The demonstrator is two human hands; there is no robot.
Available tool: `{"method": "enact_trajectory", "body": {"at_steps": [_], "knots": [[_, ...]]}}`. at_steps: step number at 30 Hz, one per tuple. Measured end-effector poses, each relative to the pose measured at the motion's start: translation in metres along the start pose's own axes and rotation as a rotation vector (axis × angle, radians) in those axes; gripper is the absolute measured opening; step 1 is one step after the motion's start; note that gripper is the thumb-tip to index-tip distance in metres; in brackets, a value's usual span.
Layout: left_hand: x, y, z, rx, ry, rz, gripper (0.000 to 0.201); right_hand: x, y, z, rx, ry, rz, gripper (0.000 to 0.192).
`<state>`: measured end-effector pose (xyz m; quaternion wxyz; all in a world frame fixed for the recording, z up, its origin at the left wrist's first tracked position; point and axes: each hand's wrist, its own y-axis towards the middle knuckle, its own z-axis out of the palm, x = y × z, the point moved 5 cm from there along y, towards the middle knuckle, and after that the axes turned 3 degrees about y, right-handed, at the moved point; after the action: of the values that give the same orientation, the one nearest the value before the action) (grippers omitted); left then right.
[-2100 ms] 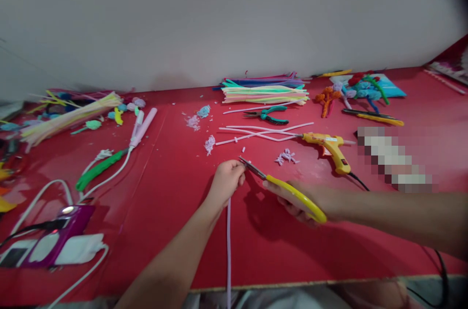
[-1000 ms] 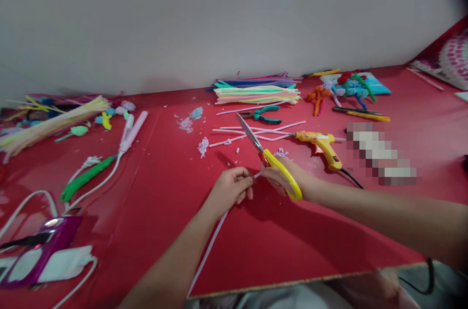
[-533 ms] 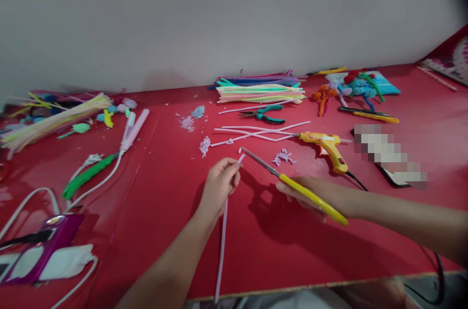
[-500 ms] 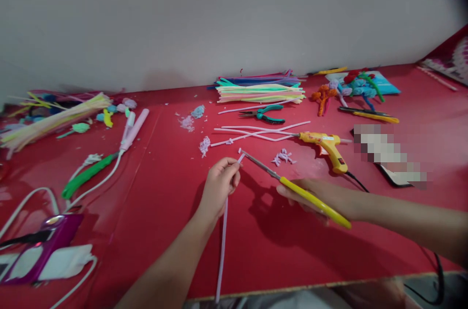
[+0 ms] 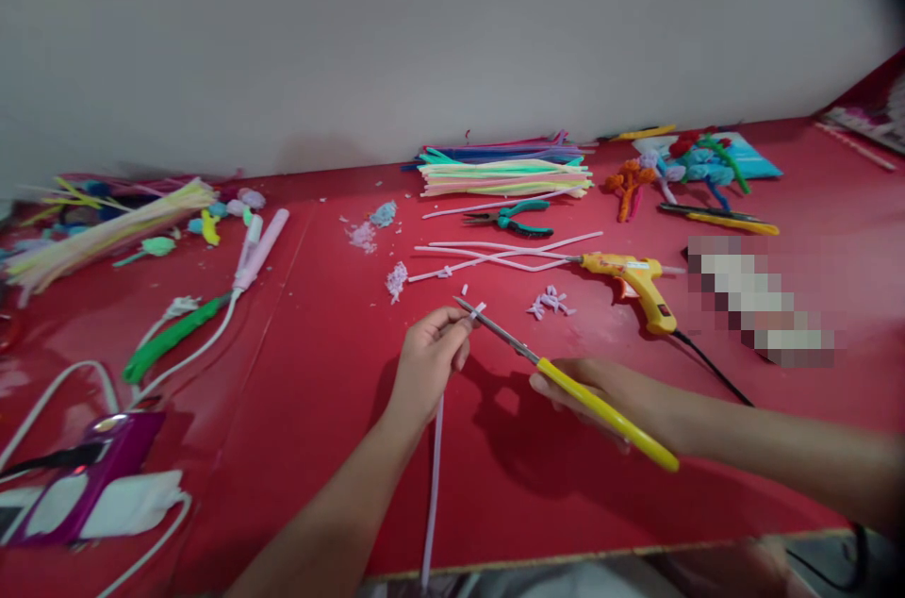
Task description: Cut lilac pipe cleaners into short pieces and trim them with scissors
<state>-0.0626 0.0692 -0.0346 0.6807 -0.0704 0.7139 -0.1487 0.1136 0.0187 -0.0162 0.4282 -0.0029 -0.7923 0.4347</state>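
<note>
Pinching the lilac stem (image 5: 434, 485) just below its tip, the left hand (image 5: 433, 353) is clamped on it between thumb and fingers; the stem's long end runs down to the front edge of the red surface (image 5: 318, 447). The right hand (image 5: 612, 381) is closed around the yellow handles of the scissors (image 5: 600, 408), whose blades cross the stem's tip. Just beyond the blades lies a short lilac snippet (image 5: 465, 290), with knotted lilac pieces (image 5: 551, 301) to its right. Farther back, crossed lilac stems (image 5: 495, 256) and the glue gun (image 5: 633, 273) bound the working room, then pliers (image 5: 505, 219) and a stem bundle (image 5: 505, 175) near the wall (image 5: 424, 32). Leftward, bare red surface stretches from the left forearm to the purple power strip (image 5: 120, 456).
</note>
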Motion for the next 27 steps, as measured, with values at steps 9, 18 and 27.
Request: {"method": "enact_trajectory", "body": {"at_steps": [9, 18, 27], "knots": [[0.0, -0.001, 0.0, 0.002, 0.031, 0.007, 0.014, -0.007, 0.005, 0.003, -0.001, 0.051, -0.04, 0.05], [0.005, 0.0, 0.002, 0.022, 0.002, -0.026, 0.015, 0.006, 0.005, 0.0, -0.011, -0.032, -0.053, 0.049], [0.009, 0.003, 0.003, 0.038, -0.064, -0.04, 0.013, 0.019, 0.002, 0.0, 0.03, -0.014, -0.056, 0.047]]}}
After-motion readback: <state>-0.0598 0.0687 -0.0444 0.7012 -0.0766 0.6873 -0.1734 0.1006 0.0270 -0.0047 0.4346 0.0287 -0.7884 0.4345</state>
